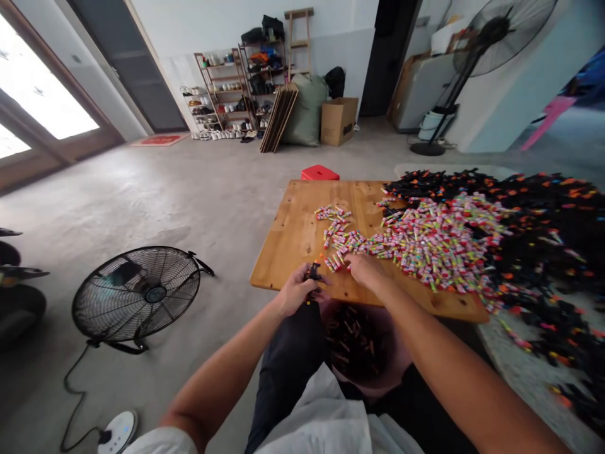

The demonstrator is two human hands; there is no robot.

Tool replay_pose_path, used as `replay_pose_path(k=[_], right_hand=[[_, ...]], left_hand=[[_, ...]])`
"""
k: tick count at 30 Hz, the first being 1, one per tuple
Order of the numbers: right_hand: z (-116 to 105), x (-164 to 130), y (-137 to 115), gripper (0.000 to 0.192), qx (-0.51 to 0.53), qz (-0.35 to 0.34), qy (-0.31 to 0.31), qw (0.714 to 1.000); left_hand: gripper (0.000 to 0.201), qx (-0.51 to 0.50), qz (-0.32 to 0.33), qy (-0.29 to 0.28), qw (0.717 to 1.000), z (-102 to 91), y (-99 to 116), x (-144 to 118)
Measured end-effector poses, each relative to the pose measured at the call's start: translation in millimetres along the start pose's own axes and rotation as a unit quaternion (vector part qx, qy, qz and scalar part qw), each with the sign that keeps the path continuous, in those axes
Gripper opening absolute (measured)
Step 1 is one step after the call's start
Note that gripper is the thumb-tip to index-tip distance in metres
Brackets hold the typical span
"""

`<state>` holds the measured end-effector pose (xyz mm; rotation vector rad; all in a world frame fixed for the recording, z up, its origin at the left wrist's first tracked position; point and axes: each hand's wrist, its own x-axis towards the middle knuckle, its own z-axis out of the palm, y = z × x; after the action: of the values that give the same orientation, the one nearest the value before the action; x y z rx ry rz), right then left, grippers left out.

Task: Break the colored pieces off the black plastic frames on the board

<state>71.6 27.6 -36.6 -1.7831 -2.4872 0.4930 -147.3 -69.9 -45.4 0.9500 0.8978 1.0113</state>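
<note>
My left hand [299, 290] is closed around a small black plastic piece with an orange tip [314, 272], held just off the near edge of the wooden table [302, 217]. To its right, my right hand [366, 270] rests low over the tabletop. Its fingers are drawn together at the edge of the scattered small pink, white and yellow tubes [352, 241]; whether a tube is between the fingertips is hidden. A large heap of the same tubes [439, 243] covers the table's right side. Below the table edge, a pink tub [394, 350] between my legs holds dark pieces.
Black pieces with orange bits [543, 214] lie heaped at the right. A floor fan [154, 294] with a cord stands at the left. Beyond the table are a red stool [320, 172], a cardboard box [338, 121], a large sack [309, 110], shoe racks [231, 91] and a pedestal fan [428, 149].
</note>
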Motion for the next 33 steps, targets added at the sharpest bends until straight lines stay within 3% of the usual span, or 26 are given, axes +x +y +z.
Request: replay_pose_path(k=[4,6,8,10,12,16,19,24,33], right_hand=[[-0.6,-1.3,11.5,0.035,0.024,0.003,0.007,1.0],[0.0,-7.8,16.8,0.035,0.084,0.003,0.034,0.996],[0.4,-22.0,18.4,0.029,0.207,0.002,0.059,0.977],[-0.2,-42.6,15.3,0.027,0.332,0.004,0.073,0.941],[-2.1,-65.4,8.8,0.031,0.383,-0.008,0.09,0.919],[-7.9,-100.2,-1.4,0.026,0.349,-0.075,0.189,0.915],[-10.1,-113.9,-0.4,0.021,0.353,-0.11,0.243,0.897],[-8.6,-129.7,4.9,0.024,0.434,-0.066,0.158,0.884],[-5.6,-149.8,5.8,0.03,0.421,-0.025,0.197,0.885]], left_hand=[[0.03,0.109,0.069,-0.001,0.992,9.2,3.0,0.1],[0.027,0.222,0.13,0.026,0.966,13.0,5.4,-0.2],[0.03,0.367,0.216,0.043,0.904,14.8,6.9,0.1],[0.032,0.49,0.292,0.03,0.821,15.9,6.6,1.7],[0.034,0.561,0.346,0.014,0.752,18.2,4.9,4.7],[0.033,0.599,0.424,0.001,0.68,28.5,3.0,11.0],[0.032,0.602,0.452,-0.009,0.658,35.9,4.5,13.5],[0.034,0.626,0.449,-0.029,0.637,40.6,6.1,14.2],[0.049,0.644,0.391,-0.064,0.655,53.0,9.2,13.2]])
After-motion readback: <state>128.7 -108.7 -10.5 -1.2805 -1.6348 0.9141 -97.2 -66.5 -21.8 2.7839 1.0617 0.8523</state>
